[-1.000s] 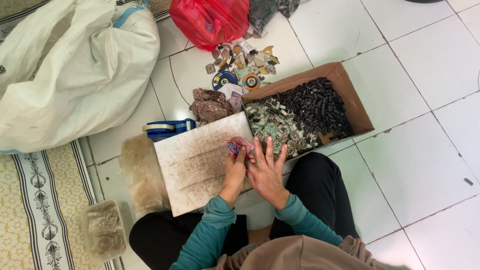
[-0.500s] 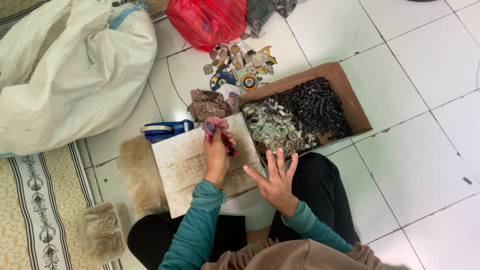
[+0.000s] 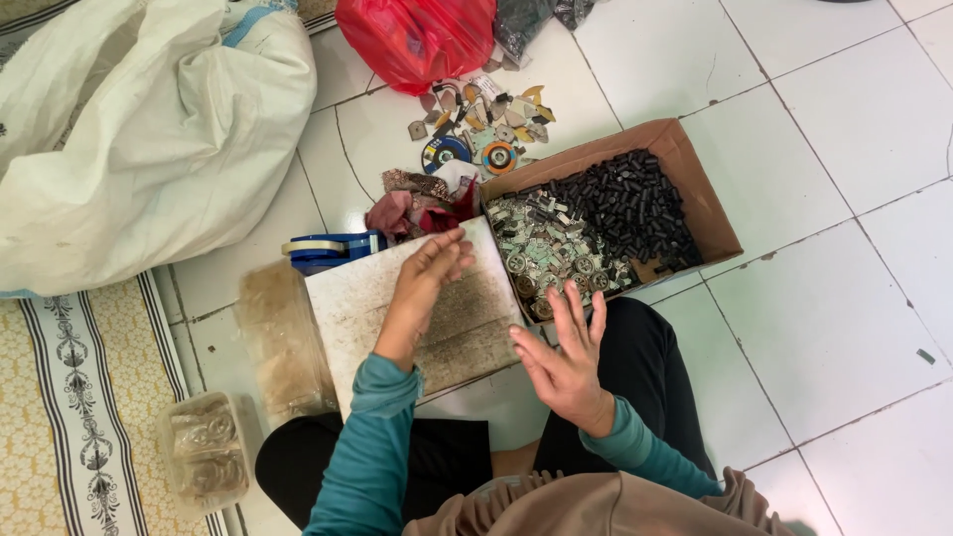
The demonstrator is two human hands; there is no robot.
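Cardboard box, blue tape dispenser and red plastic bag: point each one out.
cardboard box (image 3: pixel 717 213): head view, on its brown right wall.
blue tape dispenser (image 3: pixel 333 248): head view, on the middle of its blue body.
red plastic bag (image 3: pixel 417 40): head view, on the middle of the crumpled red plastic.

One head camera looks steeply down, near the tiled floor (image 3: pixel 844 328)

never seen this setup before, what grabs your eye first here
A brown cardboard box on the white tiled floor, holding black cylindrical pieces and greenish metal parts. The left hand reaches over a worn white board; the right hand is spread open by the box. A big white sack lies upper left, a red bag at top.
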